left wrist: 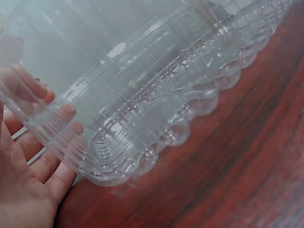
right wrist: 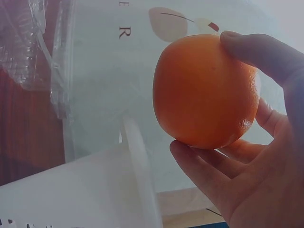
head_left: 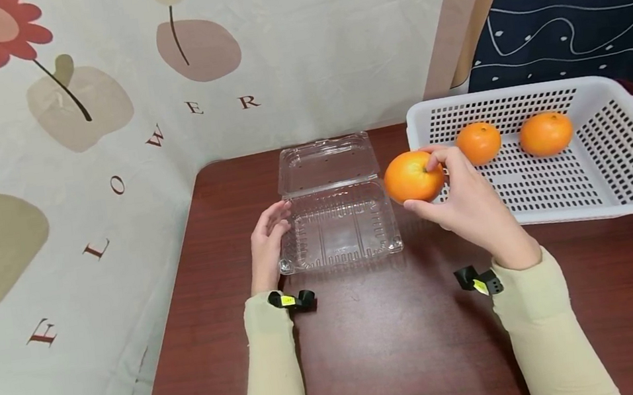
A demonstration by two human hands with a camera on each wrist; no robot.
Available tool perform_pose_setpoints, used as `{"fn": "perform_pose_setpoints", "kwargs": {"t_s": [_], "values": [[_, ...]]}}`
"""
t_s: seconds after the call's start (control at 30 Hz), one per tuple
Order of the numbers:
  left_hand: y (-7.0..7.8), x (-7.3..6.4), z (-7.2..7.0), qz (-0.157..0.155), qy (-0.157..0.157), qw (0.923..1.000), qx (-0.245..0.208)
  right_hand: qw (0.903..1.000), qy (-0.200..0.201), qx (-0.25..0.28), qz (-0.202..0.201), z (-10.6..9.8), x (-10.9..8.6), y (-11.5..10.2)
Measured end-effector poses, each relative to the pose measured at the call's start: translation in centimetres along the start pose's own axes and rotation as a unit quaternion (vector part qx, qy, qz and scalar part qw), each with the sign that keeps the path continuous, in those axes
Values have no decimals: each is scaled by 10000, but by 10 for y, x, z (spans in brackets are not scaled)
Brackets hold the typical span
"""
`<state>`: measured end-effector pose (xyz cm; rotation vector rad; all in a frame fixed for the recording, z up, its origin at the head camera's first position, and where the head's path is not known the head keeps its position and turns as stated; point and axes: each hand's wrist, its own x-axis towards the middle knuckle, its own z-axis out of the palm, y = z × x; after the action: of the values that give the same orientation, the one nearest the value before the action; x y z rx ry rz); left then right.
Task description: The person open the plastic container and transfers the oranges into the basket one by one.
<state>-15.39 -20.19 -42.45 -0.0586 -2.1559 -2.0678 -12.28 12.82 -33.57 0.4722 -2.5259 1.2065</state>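
My right hand [head_left: 470, 200] holds an orange [head_left: 413, 177] between thumb and fingers, raised at the left end of a white basket [head_left: 559, 219]. The right wrist view shows the thumb on one side of the fruit and fingertips on the other. A clear plastic clamshell box [head_left: 342, 262] lies on the table, its lid [head_left: 326, 163] folded back toward the wall. Beside the box's left wall is my left hand [head_left: 268, 240]. In the left wrist view, its loosely extended fingers [left wrist: 47, 164] lie along the outside wall, partly seen through the plastic.
Two more oranges, one on the left [head_left: 479, 143] and one on the right [head_left: 546, 134], sit in the basket. The dark red wooden table [head_left: 384, 349] meets a flower-printed cloth [head_left: 322, 56] at its back and left. A dark tree-printed cloth [head_left: 584, 42] hangs behind the basket.
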Motion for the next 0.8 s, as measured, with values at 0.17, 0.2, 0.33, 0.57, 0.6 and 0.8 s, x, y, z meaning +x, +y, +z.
{"fn": "perform_pose_setpoints", "kwargs": {"t_s": [0.17,0.2,0.33,0.57,0.6,0.8], "values": [[-2,1,0,19,-36,10000,8,9999,62,-70,-39,-2,-1,2],[-2,1,0,28,-46,10000,7,9999,67,-97,-32,-2,-1,3],[-2,2,0,58,-81,9999,-21,9998,58,-173,-3,-5,-2,5],[-3,2,-1,103,-113,9999,-32,9996,46,-280,88,-11,-2,7],[-3,2,-1,109,-113,9999,-40,9995,33,-306,100,-12,-1,8],[-3,3,0,105,-97,9999,-68,9990,17,-426,89,-17,-1,9]]}}
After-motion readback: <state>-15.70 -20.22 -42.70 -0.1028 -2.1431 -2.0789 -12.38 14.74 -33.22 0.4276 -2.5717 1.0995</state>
